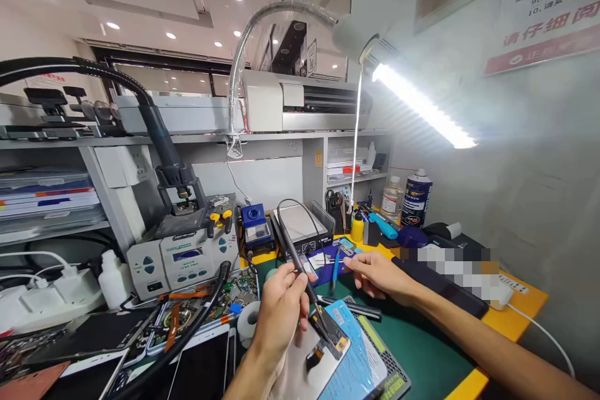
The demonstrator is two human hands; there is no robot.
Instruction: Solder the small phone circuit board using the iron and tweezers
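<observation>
The left hand (280, 307) pinches a soldering iron (300, 272) like a pen, thumb and fingers closed round the dark handle, its tip down on the top edge of a phone assembly (313, 356) that lies on the green mat (412, 337) near the front of the surface. The right hand (375, 274) reaches further back, fingers curled down over small tweezers (347, 251) and loose parts by the blue tray; whether it actually grips anything I cannot tell.

The iron's long axis runs on a slant, from upper left, where the cord (300, 212) loops off behind, down to lower right, so the hot tip points away and down toward the dark flex strip (328, 331) at the phone's edge. The phone itself lies with its long axis running from near left to far right.

The risk, to my eye, is that the person is reaching with the right hand while the iron rests on the work: if the tip dwells or slides, it could scorch the flex or lift a pad. The cord could also snag on the heating plate (300, 225) behind and tug the tip sideways. The blue pad (356, 356) beside the phone looks meltable too.
</observation>
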